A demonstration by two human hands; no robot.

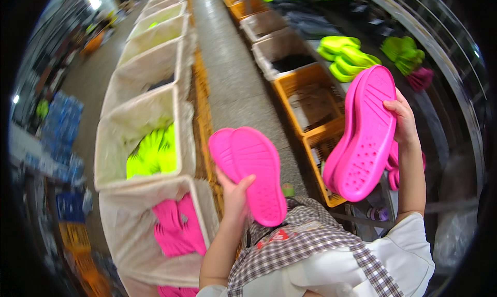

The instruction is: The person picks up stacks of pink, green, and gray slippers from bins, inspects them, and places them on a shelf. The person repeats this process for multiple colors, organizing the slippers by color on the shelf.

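Note:
My left hand (235, 196) is closed around a pair of bright pink shoe soles (259, 165), its thumb lying across the upper one. These two overlap face to face, slightly fanned at the top. On the right, my right hand (405, 116) grips another pair of pink soles (368, 136), stacked and held upright by the edge. Diagonal grooves and a cluster of small holes mark the face turned to me. Below my left hand, a lined bin (194, 235) contains more pink soles (178, 224).
A row of white-lined bins (137, 180) runs ahead on the left; the nearer one holds neon yellow soles (155, 152). Orange crates (290, 103) line the aisle's right side. Beyond them, a rack carries yellow-green pieces (347, 59). Blue water bottles (64, 126) stand far left.

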